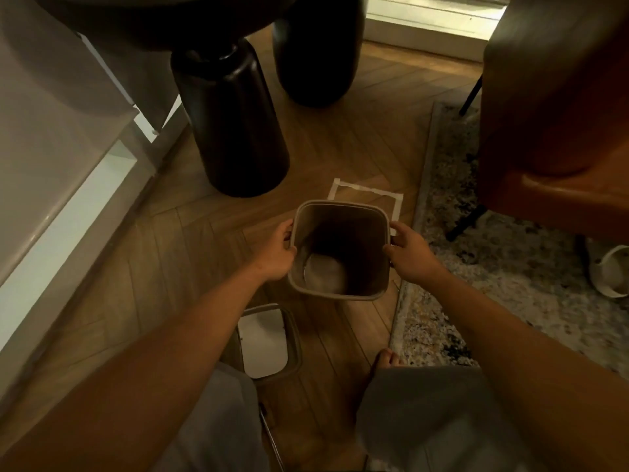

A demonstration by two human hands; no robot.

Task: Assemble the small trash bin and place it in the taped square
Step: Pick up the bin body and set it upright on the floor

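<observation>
Both hands (277, 252) (410, 255) gripping bin body (338, 248) rim; keep level, centre over taped square (367, 195), fit lid (269, 340) after.

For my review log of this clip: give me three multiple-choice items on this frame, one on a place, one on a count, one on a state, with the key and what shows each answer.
1. Where does the lid lie?
A. On the rug
B. On the wood floor near the person's legs
C. Inside the taped square

2. How many hands hold the bin?
A. None
B. One
C. Two

3. The bin is:
A. Open-topped
B. Closed with its lid
C. Lying on its side

Key: B, the lid lies on the floor below the bin; C, the left hand and right hand grip opposite rims; A, its inside shows.
</observation>
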